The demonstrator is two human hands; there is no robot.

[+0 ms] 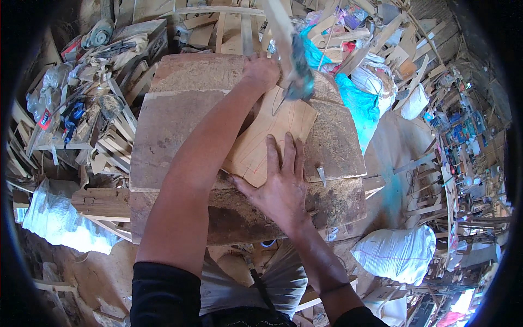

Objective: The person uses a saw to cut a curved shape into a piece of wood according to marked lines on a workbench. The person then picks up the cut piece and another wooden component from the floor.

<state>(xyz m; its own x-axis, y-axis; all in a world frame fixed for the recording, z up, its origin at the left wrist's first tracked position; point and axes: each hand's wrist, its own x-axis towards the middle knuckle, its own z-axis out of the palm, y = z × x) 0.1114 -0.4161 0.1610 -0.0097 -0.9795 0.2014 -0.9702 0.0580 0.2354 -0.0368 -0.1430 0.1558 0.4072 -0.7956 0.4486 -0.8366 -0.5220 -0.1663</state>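
Note:
A flat, light wooden board (254, 146) lies on the worn wooden worktable (180, 128), with curved and straight red lines drawn on it. At the board's far end my left hand (261, 72) is closed with its fingers bent; part of the grip is hidden. My right hand (280, 197) presses on the near part of the board, fingers stretched apart and thumb at its near left edge. A thin saw blade (279, 104) stands at the far part of the board, just right of my left hand. Above it hangs a wooden arm (281, 30) with a blurred teal fitting (299, 68).
Sawdust and a small pale scrap (321, 175) lie on the table's right side. Wood offcuts (122, 103) crowd the left. Behind and to the right are teal sheeting (357, 103) and more scraps. A full white sack (396, 254) rests on the floor.

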